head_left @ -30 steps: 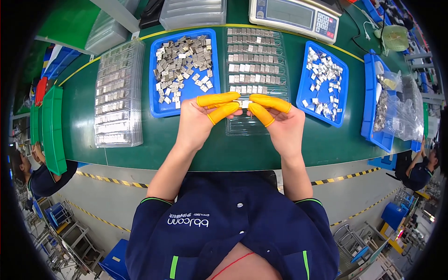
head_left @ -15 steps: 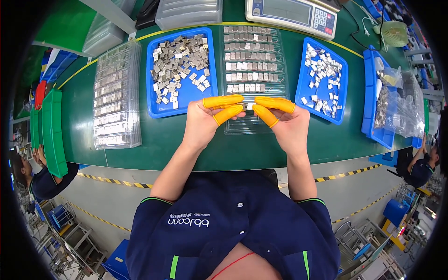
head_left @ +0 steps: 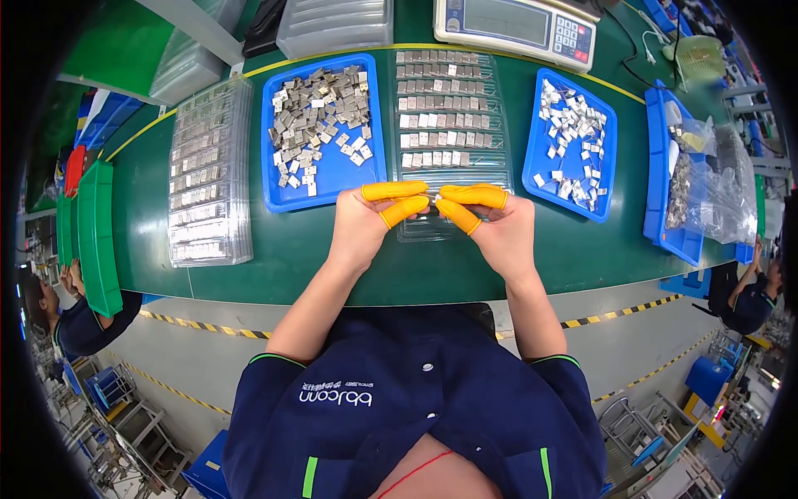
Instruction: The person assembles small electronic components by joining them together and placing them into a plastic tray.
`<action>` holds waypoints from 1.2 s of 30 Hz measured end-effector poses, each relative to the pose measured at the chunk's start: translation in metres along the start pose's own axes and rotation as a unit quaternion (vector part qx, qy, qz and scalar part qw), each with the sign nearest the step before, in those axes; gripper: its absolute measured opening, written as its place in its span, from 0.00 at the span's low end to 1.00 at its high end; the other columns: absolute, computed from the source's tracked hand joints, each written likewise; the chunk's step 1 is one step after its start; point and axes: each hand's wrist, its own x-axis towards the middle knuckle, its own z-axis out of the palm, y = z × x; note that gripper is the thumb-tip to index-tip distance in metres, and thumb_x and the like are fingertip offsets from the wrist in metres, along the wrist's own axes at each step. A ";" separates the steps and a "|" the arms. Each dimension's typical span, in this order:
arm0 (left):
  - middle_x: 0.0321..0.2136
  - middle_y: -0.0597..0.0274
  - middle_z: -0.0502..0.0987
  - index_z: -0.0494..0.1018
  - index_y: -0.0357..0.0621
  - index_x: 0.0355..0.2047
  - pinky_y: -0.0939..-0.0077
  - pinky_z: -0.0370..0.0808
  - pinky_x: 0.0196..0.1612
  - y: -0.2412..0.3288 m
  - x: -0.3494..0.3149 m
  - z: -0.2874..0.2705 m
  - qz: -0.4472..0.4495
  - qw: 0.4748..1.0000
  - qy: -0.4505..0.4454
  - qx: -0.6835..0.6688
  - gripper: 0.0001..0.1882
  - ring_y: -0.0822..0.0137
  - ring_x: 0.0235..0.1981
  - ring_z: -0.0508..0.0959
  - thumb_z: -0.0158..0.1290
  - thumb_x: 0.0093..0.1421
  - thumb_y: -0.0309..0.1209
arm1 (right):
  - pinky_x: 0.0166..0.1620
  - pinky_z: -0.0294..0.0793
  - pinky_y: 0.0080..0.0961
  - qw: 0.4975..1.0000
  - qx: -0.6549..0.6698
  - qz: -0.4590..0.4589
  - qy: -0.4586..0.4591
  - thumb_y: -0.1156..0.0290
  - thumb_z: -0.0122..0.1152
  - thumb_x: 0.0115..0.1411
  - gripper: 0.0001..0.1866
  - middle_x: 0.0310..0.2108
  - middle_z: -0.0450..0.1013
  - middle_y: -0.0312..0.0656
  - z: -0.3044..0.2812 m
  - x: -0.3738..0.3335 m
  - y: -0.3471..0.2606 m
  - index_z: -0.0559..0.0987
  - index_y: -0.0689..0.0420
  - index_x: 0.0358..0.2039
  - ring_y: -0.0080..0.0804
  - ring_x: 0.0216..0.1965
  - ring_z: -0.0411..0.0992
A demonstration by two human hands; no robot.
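Both my hands wear yellow finger covers on thumb and forefinger and meet tip to tip over the near end of a clear plastic blister tray. My left hand is pinched closed on a small silver metal piece, almost wholly hidden by the fingertips. My right hand is pinched on a small white piece, of which only a speck shows. The two pieces appear to be touching or joined. Beyond my hands, the blister tray holds rows of small silver-and-white parts.
A blue tray of loose silver metal pieces lies left, another blue tray of small white pieces right. Stacked clear trays stand further left. A scale is at the back; a blue bin with plastic bags sits far right.
My right hand has moved left, closing the gap to my left fingertips. The white piece, plainly visible before, is now mostly covered by fingers.
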 end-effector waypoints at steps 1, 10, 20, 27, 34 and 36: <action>0.34 0.54 0.78 0.74 0.31 0.39 0.80 0.76 0.38 -0.001 -0.002 0.000 0.029 0.999 -0.004 0.031 0.13 0.68 0.32 0.79 0.56 0.52 0.21 | 0.42 0.75 0.22 1.000 0.001 -0.001 0.001 0.83 0.63 0.49 0.12 0.34 0.76 0.44 -0.003 0.001 -0.001 0.78 0.68 0.36 0.29 0.33 0.75; 0.32 0.54 0.78 0.73 0.31 0.40 0.81 0.76 0.36 0.007 -0.006 0.007 -0.102 0.977 -0.115 -0.145 0.13 0.68 0.32 0.79 0.56 0.54 0.23 | 0.43 0.74 0.19 0.966 0.229 0.100 -0.066 0.81 0.62 0.50 0.12 0.35 0.75 0.41 -0.004 -0.001 0.009 0.77 0.66 0.38 0.26 0.38 0.74; 0.30 0.56 0.78 0.75 0.32 0.38 0.81 0.75 0.35 -0.003 -0.009 0.014 -0.061 0.990 -0.085 -0.090 0.11 0.70 0.29 0.78 0.56 0.53 0.22 | 0.39 0.75 0.19 0.926 0.320 0.172 -0.108 0.80 0.61 0.52 0.11 0.34 0.75 0.43 -0.013 -0.005 0.020 0.77 0.66 0.37 0.27 0.32 0.74; 0.31 0.56 0.78 0.74 0.32 0.39 0.81 0.75 0.35 -0.002 -0.007 0.024 -0.079 0.992 -0.058 -0.078 0.11 0.70 0.30 0.78 0.55 0.54 0.22 | 0.39 0.74 0.19 0.964 0.220 0.143 -0.046 0.79 0.60 0.53 0.10 0.34 0.76 0.44 -0.011 -0.007 0.013 0.77 0.68 0.37 0.29 0.32 0.76; 0.36 0.56 0.77 0.71 0.34 0.40 0.79 0.74 0.40 -0.012 0.005 0.029 -0.006 0.996 0.006 -0.087 0.11 0.68 0.36 0.78 0.53 0.56 0.23 | 0.42 0.72 0.23 0.975 -0.153 -0.135 0.088 0.79 0.65 0.45 0.10 0.32 0.76 0.40 -0.019 0.006 0.005 0.81 0.60 0.31 0.32 0.35 0.74; 0.36 0.57 0.77 0.71 0.35 0.40 0.78 0.73 0.42 -0.014 0.007 0.026 0.060 0.997 0.015 -0.045 0.11 0.68 0.38 0.78 0.54 0.56 0.24 | 0.46 0.70 0.31 0.887 -0.345 -0.254 0.173 0.77 0.67 0.41 0.10 0.31 0.75 0.38 -0.029 0.022 0.008 0.82 0.57 0.28 0.36 0.37 0.71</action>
